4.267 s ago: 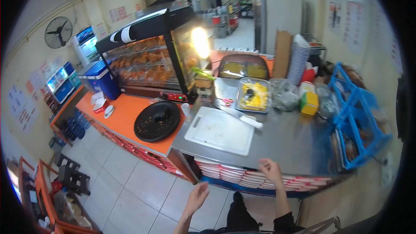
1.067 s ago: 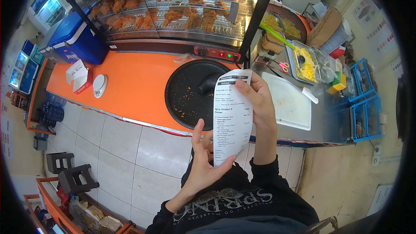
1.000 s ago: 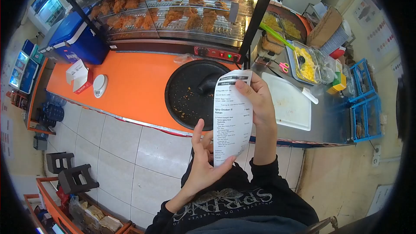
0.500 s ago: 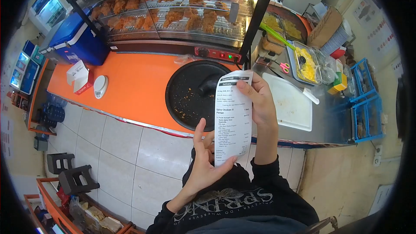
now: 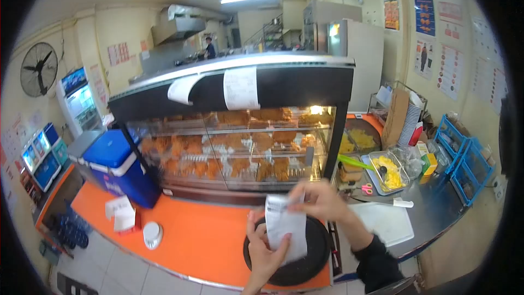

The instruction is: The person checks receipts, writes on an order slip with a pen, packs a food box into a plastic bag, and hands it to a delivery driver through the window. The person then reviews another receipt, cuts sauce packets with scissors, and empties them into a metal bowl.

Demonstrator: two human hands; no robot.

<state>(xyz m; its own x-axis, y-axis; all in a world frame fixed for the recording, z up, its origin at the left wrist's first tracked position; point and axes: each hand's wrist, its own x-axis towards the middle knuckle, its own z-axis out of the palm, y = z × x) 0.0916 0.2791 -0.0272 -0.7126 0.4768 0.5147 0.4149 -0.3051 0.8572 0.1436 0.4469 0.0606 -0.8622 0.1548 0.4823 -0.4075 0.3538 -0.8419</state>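
Note:
A white printed receipt (image 5: 286, 230) is held up in front of me by both hands. My right hand (image 5: 322, 201) pinches its top edge. My left hand (image 5: 264, 249) grips its lower left side from below. Behind the paper lies a round black lid (image 5: 312, 257) on the orange counter (image 5: 202, 240). The glass warming case (image 5: 234, 147) full of fried chicken stands just beyond, with two paper slips (image 5: 241, 88) stuck on its black top band.
A blue cooler (image 5: 117, 166) stands left of the case, with a small white scale (image 5: 152, 235) and a box (image 5: 124, 214) on the counter. Right: white cutting board (image 5: 388, 224), food tray (image 5: 387, 170), blue baskets (image 5: 464, 169). A person works far back in the kitchen.
My head has lifted from looking down at the receipt to looking forward at the warming case. The receipt has moved up toward the case, both hands still on it.

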